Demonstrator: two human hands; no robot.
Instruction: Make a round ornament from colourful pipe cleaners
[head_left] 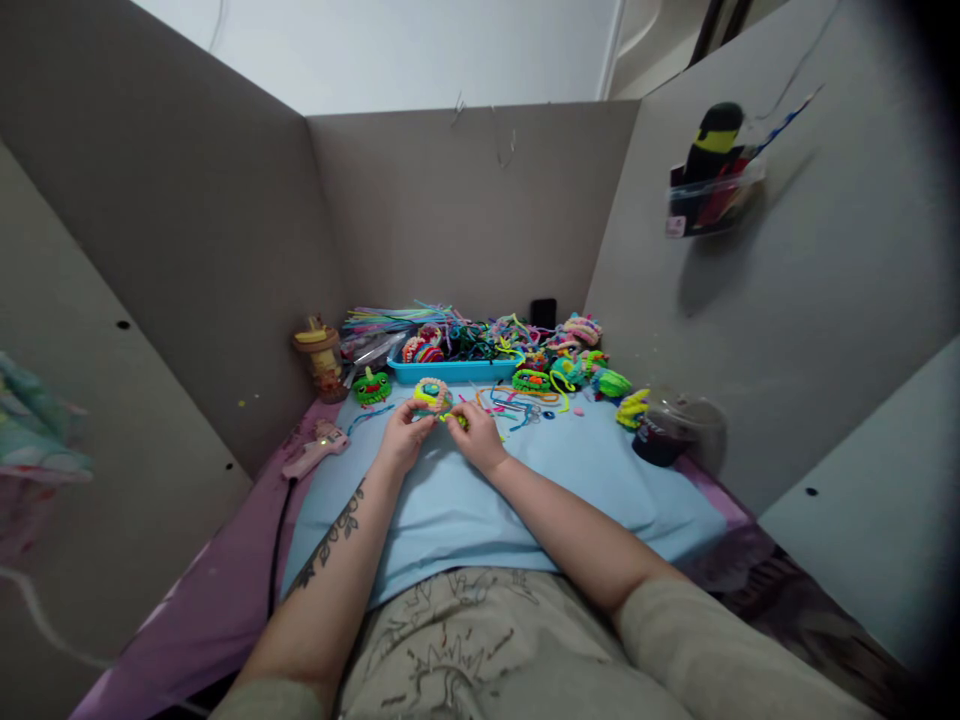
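Note:
My left hand [406, 434] pinches a small round pipe-cleaner craft [433, 393], with a cream-pink rim and yellow and teal inside. Beside it, my right hand [478, 438] has its fingers closed on a yellow-green pipe cleaner [460, 422]. Whether that piece is joined to the round craft I cannot tell. Just beyond my right hand lie loose pipe-cleaner pieces and scissors [517, 406]. A green pipe-cleaner figure [372, 387] with red on it sits left of the held craft.
A blue tray [457, 372] full of pipe cleaners stands at the back. Left are a pink glue gun [315, 450] and a lidded cup [322, 358]; right, finished pipe-cleaner pieces [611, 383] and a dark-filled plastic cup [660, 435]. Grey panels [472, 210] enclose the table.

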